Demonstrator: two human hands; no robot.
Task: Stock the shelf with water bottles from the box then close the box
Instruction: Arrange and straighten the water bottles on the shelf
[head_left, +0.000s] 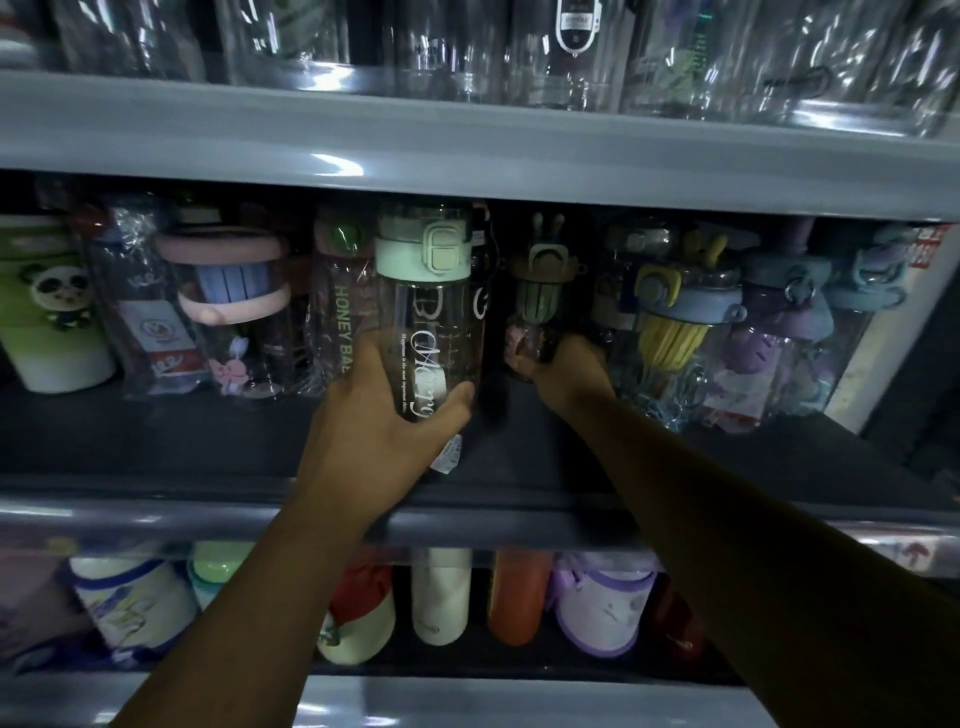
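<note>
Dim light, wide lens, edges bent.

Centre of frame: our left hand (374, 415) grips the clear bottle (431, 322) low on its body. The thumb wraps over the front right side and the other fingers are hidden behind the plastic. The bottle stands upright over the middle shelf (182, 441), its pale green lid close under the board above. We cannot tell whether its base touches the shelf, because the palm covers it. A white tag (448, 453) sticks out below the thumb. The white script on the bottle is only partly readable.

Just right of centre: our right hand (563, 371) is deeper in, fingers curled round the foot of a small bottle (540, 301) with a brown and green lid. The fingertips are lost in shadow, and that bottle's lower body is a pinkish blur.

Middle left: a green panda cup (52, 312), then wrapped bottles, one a pink-banded bottle (234, 306).

Middle right: a yellow bottle (675, 332) and a purple bottle (763, 358), both in crinkled wrap and packed against their neighbours.

Top of frame: a row of glassy bottles (467, 57), smeared by glare, tops cut off.

Bottom: a white bottle (441, 597) and an orange bottle (519, 597) on the shelf below, tops hidden by the shelf edge.
</note>
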